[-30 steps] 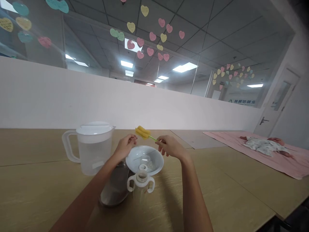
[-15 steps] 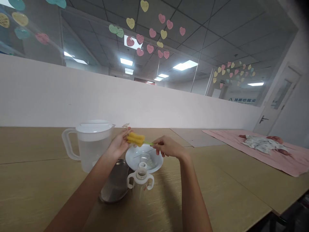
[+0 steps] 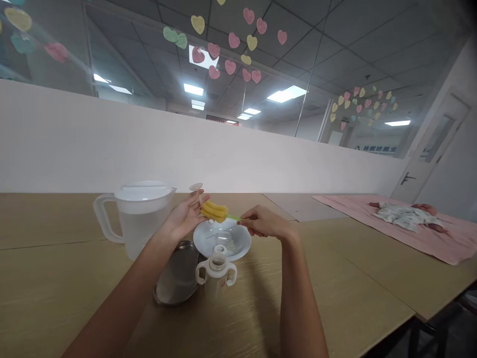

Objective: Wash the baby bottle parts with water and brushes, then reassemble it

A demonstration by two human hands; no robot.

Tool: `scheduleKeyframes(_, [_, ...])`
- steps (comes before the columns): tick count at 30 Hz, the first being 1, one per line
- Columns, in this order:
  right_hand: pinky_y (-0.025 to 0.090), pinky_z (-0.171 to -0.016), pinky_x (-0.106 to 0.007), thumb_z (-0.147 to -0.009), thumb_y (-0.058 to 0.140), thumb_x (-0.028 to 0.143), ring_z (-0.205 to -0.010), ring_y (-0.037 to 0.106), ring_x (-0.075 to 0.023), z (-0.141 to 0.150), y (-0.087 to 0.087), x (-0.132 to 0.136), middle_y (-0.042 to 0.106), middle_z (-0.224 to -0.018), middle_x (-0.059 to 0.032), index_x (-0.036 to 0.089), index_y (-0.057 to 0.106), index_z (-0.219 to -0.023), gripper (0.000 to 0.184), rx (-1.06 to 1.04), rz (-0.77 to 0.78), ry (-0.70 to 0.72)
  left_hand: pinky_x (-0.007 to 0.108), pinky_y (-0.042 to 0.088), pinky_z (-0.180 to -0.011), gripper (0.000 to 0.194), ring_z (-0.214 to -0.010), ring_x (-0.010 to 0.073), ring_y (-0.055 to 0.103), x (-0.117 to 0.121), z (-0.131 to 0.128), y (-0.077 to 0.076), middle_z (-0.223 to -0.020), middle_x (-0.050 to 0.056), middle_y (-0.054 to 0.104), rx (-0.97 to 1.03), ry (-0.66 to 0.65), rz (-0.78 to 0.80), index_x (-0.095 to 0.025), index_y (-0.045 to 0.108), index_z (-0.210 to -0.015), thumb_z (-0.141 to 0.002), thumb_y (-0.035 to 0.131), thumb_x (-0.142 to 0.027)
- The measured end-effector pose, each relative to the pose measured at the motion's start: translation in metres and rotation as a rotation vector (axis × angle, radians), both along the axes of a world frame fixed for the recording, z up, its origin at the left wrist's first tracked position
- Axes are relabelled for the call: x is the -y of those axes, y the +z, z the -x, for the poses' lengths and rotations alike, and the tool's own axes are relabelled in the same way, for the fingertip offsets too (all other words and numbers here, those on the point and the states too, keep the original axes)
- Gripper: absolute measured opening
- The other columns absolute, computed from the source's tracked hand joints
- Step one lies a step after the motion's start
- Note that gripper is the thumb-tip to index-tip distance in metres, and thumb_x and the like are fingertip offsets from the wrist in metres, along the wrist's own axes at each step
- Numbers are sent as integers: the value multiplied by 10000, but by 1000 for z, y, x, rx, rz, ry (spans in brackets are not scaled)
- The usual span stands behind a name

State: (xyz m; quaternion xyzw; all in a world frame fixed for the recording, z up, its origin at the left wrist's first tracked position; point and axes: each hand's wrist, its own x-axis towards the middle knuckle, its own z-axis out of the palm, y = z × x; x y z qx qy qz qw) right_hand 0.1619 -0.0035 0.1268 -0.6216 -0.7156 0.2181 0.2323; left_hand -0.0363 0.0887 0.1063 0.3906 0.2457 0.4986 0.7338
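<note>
My right hand pinches the thin green handle of a yellow sponge brush. My left hand is closed around a slim clear stem with a translucent disc on top, possibly a bottle straw part; its exact kind is hard to make out. The sponge head lies against this piece, over a white bowl with water and clear parts inside. In front of the bowl stands an uncapped baby bottle with two white handles. Beside it, a round metal tray is partly behind my left forearm.
A lidded clear plastic pitcher of water stands at the left, near my forearm. To the right, a baby-like figure in patterned clothing lies on a pink cloth. A white wall runs behind the wooden table.
The sponge brush and my right hand have shifted slightly right. The clear piece in my left hand stands more upright, its disc showing more. The view has tilted slightly.
</note>
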Motion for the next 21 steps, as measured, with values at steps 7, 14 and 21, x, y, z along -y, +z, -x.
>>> scheduleKeyframes(7, [311,-412,-159,-793,429,303,-443,410,-46,-7,5,9,517,-572,7,149,506,-603,256,-32,-116,-73,378,507,-786,106,-1014,189,550,5,-1,1,-1100,79,554,-20,-90,-70,-217,542,-932,-858,475,-255])
scheduleKeyframes(14, [310,-400,-173,-763,475,299,-413,395,-47,6,4,5,467,-515,18,149,460,-546,265,3,13,13,287,461,-836,164,-981,153,567,-3,5,-1,-1053,69,593,-128,103,-244,-196,561,-926,-810,520,-304])
scheduleKeyframes(21, [304,-382,-177,-772,468,250,-397,423,-55,-7,5,11,494,-511,7,149,459,-547,247,86,29,-186,297,441,-728,199,-764,200,611,-10,36,-5,-763,52,664,-1284,366,-855,-169,631,-802,-755,479,-288])
